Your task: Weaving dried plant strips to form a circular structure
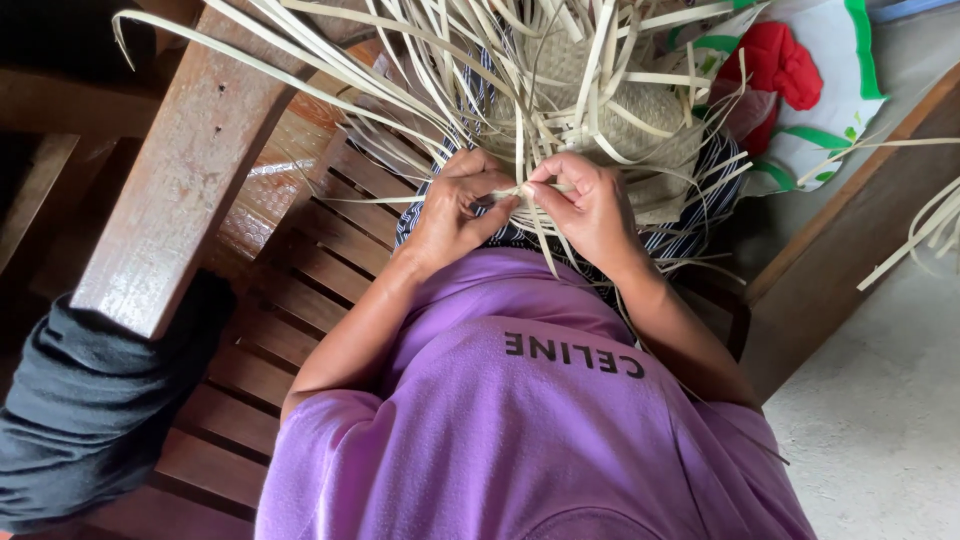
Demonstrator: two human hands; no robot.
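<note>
- Weaving (640, 120) of pale straw sits on the person's lap at the top of the view, a finished patch of mat with loose strips (330, 60) fanning out on all sides.
- Wooden bench (300, 270) with slatted seat carries the person; a broad armrest (180, 170) runs up the left side, a dark cloth (90, 400) lying at its near end.
- Purple shirt (520, 430) fills the lower view.
- Left hand (455, 210) pinches narrow on one strip at the near edge of the mat.
- Right hand (590, 205) meets it fingertip to fingertip, closed on the same strip (520, 190).
- Judging by this, a strip is being folded or tucked at the edge; the next move likely calls for a snug pull while holding the crossing flat.
</note>
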